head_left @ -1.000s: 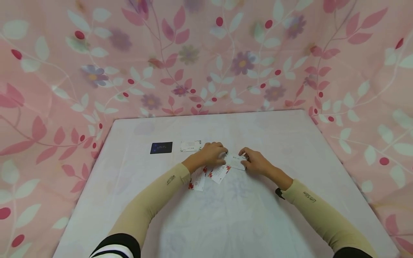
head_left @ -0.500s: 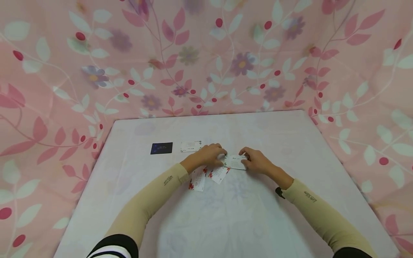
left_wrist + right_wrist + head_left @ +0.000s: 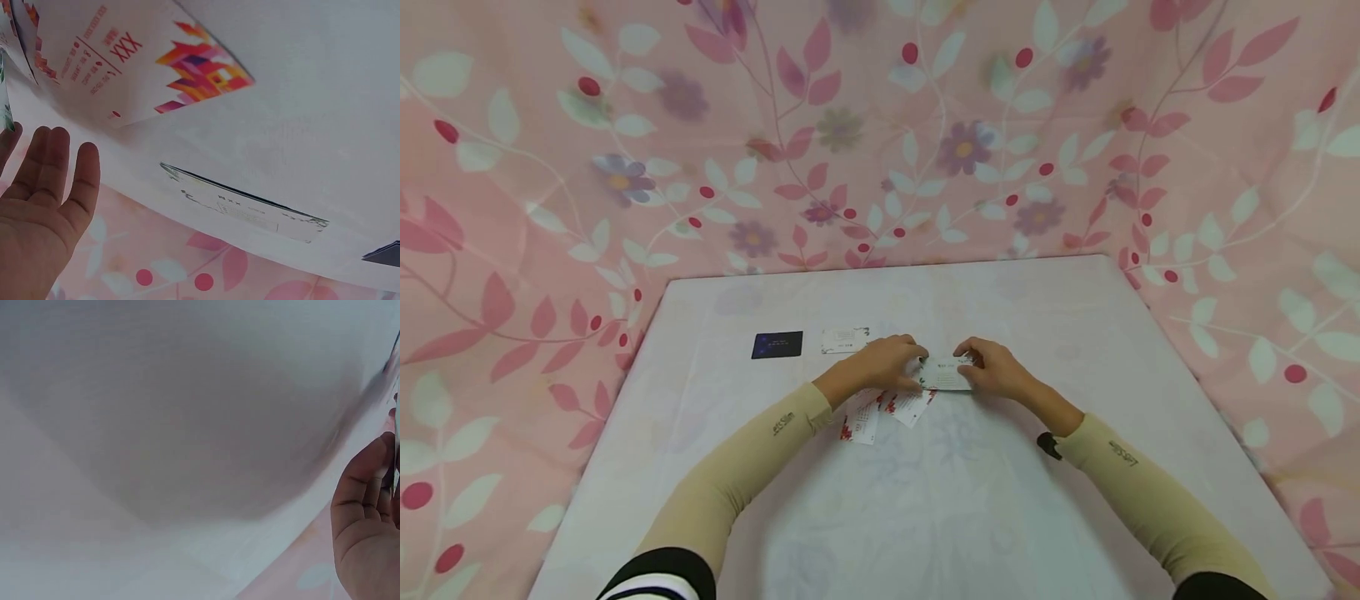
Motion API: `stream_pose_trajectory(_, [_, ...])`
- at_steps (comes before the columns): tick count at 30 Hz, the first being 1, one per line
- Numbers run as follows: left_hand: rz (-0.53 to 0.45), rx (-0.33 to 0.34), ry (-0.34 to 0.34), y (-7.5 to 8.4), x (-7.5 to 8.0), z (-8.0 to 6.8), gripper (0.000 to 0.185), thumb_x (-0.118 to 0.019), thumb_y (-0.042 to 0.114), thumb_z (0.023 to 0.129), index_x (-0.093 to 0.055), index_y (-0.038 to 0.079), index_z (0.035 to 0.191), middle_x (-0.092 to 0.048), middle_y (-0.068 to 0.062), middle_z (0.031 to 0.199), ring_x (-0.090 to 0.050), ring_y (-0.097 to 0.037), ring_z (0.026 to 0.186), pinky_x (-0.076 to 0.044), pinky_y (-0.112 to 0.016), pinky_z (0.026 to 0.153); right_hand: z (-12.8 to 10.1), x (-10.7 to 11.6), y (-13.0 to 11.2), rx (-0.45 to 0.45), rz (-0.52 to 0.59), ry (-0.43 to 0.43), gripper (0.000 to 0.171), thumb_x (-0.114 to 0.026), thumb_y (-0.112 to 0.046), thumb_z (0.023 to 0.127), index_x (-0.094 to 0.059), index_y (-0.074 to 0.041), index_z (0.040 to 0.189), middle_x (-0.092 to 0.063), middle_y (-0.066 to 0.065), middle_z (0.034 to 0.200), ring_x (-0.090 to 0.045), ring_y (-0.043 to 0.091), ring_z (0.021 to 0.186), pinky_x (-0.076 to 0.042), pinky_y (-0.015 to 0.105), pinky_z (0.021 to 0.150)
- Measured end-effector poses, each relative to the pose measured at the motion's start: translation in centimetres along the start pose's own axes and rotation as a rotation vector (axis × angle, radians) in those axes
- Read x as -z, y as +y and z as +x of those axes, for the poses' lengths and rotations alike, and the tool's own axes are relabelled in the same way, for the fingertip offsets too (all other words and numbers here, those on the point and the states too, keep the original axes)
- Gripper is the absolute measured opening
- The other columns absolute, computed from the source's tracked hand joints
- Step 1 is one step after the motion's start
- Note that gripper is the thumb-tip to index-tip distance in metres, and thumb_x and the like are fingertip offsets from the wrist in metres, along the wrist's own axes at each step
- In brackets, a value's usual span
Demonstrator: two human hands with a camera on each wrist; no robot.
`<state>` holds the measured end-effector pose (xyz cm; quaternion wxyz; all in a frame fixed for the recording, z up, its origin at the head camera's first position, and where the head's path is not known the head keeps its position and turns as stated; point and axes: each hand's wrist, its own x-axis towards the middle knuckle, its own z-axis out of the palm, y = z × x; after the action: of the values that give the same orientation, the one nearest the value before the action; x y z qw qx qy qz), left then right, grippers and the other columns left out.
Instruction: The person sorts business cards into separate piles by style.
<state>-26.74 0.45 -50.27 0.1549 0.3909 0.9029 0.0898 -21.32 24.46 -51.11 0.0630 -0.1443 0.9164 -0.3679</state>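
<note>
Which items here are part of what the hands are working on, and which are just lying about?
In hand:
- white card, held at its ends between left hand and right hand
- loose red-patterned cards on the table just beneath the left hand

Lying about:
- dark blue card, flat at far left
- white card with dark corners beside it
- floral cloth backdrop
- white table

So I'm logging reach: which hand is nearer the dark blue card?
Left. The left hand lies to the right of the dark blue card; the right hand lies farther right.
</note>
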Motion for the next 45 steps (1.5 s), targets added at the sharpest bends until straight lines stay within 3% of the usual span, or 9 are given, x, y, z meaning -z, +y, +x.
stream_pose_trajectory(6, [0.066, -0.059, 0.077, -0.3, 0.1, -0.1, 0.077, -0.076, 0.054, 0.081, -0.049, 0.02, 0.145, -0.059, -0.001, 0.129, -0.059, -0.013, 0.1, -0.052, -0.034, 0.089, 0.7, 0.0, -0.7, -0.053, 0.168, 0.007, 0.026, -0.064, -0.007, 0.094, -0.062, -0.001, 0.119, -0.061, 0.01, 0.083, -0.054, 0.017, 0.069, -0.046, 0.025, 0.059])
stream_pose_trajectory(11, [0.039, -0.056, 0.12, -0.6, 0.5, -0.4, 0.071, -0.074, 0.045, 0.086, -0.047, 0.017, 0.145, -0.059, -0.001, 0.13, -0.059, -0.013, 0.098, -0.052, -0.033, 0.088, 1.3, -0.1, -1.1, -0.064, 0.276, 0.028, 0.028, -0.066, -0.007, 0.093, -0.062, 0.002, 0.12, -0.066, 0.017, 0.099, -0.06, 0.019, 0.077, -0.053, 0.025, 0.062])
stream_pose_trajectory(14, [0.019, -0.023, 0.137, -1.2, 0.8, -0.4, 0.065, -0.075, 0.042, 0.086, -0.05, 0.015, 0.14, -0.061, 0.0, 0.129, -0.06, -0.014, 0.105, -0.051, -0.035, 0.094, 1.5, -0.2, -1.2, 0.0, 0.182, 0.049, 0.038, -0.074, -0.012, 0.089, -0.062, 0.001, 0.123, -0.065, 0.017, 0.109, -0.062, 0.02, 0.083, -0.053, 0.027, 0.066])
stream_pose_trajectory(19, [0.035, 0.001, 0.125, -2.5, 1.3, 0.2, 0.067, -0.077, 0.043, 0.083, -0.053, 0.014, 0.139, -0.063, 0.0, 0.13, -0.061, -0.015, 0.115, -0.05, -0.036, 0.097, 1.9, -0.3, -1.5, 0.131, -0.099, 0.054, 0.06, -0.085, -0.019, 0.078, -0.059, -0.001, 0.129, -0.059, 0.014, 0.122, -0.062, 0.025, 0.094, -0.052, 0.035, 0.077])
stream_pose_trajectory(24, [0.003, 0.009, 0.138, -4.0, 2.2, 1.2, 0.069, -0.079, 0.042, 0.083, -0.053, 0.014, 0.14, -0.063, -0.001, 0.129, -0.061, -0.016, 0.11, -0.05, -0.038, 0.097, 3.7, -0.3, -1.6, 0.134, -0.252, 0.082, 0.06, -0.084, -0.022, 0.079, -0.059, -0.002, 0.13, -0.054, 0.014, 0.125, -0.062, 0.026, 0.099, -0.054, 0.039, 0.081])
stream_pose_trajectory(29, [-0.021, 0.061, 0.165, -5.1, 3.1, 1.7, 0.068, -0.081, 0.038, 0.081, -0.054, 0.017, 0.14, -0.064, -0.001, 0.13, -0.06, -0.018, 0.112, -0.048, -0.04, 0.101, 5.9, -0.3, -1.6, 0.124, -0.268, 0.097, 0.06, -0.082, -0.02, 0.081, -0.058, -0.003, 0.133, -0.051, 0.015, 0.128, -0.061, 0.027, 0.103, -0.054, 0.04, 0.085])
stream_pose_trajectory(33, [-0.027, 0.098, 0.142, -5.5, 3.4, 1.8, 0.067, -0.08, 0.04, 0.082, -0.054, 0.017, 0.14, -0.062, -0.002, 0.134, -0.059, -0.022, 0.12, -0.044, -0.042, 0.106, 7.0, -0.6, -1.6, 0.116, -0.256, 0.083, 0.06, -0.082, -0.018, 0.081, -0.057, -0.001, 0.134, -0.052, 0.015, 0.13, -0.061, 0.029, 0.105, -0.053, 0.042, 0.087])
stream_pose_trajectory(45, [-0.013, 0.127, 0.136, -7.1, 3.9, 1.3, 0.066, -0.078, 0.041, 0.083, -0.053, 0.017, 0.14, -0.06, -0.003, 0.138, -0.058, -0.023, 0.123, -0.044, -0.042, 0.106, 8.6, -1.4, -2.1, 0.059, -0.215, 0.037, 0.06, -0.079, -0.023, 0.085, -0.055, -0.004, 0.137, -0.052, 0.014, 0.133, -0.06, 0.028, 0.111, -0.051, 0.041, 0.095])
